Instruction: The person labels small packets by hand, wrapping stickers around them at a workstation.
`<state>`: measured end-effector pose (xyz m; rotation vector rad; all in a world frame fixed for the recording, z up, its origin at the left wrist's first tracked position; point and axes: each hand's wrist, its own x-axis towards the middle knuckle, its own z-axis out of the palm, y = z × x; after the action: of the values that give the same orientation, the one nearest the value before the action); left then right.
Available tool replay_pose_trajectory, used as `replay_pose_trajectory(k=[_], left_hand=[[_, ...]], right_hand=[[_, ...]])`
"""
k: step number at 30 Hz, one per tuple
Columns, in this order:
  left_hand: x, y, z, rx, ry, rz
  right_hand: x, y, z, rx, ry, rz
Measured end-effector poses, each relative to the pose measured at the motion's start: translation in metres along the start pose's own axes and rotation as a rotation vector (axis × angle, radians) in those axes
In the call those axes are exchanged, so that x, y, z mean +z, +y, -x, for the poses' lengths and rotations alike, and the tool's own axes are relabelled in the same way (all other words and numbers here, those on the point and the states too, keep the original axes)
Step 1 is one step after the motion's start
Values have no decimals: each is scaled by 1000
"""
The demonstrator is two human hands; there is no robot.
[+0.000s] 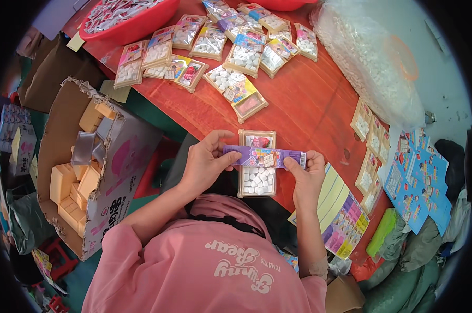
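Note:
A clear-topped tan tray (241, 180) stands at the table's near edge in front of me. White marshmallow-like pieces (259, 182) fill its lower part, and a small red item lies in its upper compartment. Across its middle stretches a purple printed label strip (265, 157). My left hand (208, 159) pinches the strip's left end between thumb and fingers. On the strip's right end, my right hand (308, 177) has its thumb pressed down, fingers behind. Whether the strip's middle touches the tray's top I cannot tell.
Several labelled trays (245, 52) cluster on the red table (194, 112)'s far side. A red basin (129, 21) holds wrapped pieces; a big clear bag (369, 62) holds white pieces. Label sheets (345, 221), unlabelled trays (369, 172) and blue printed sheets (418, 180) lie right. A cardboard box (126, 156) stands left.

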<state>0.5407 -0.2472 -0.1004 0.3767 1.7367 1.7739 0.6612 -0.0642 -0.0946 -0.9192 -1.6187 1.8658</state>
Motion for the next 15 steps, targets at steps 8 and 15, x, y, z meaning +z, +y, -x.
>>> replay_pose_trajectory(k=[8, 15], left_hand=[[-5, 4, 11, -43, 42, -237], [-21, -35, 44, -156, 132, 96]], right_hand=[[13, 3, 5, -104, 5, 433], [37, 4, 27, -178, -93, 709]])
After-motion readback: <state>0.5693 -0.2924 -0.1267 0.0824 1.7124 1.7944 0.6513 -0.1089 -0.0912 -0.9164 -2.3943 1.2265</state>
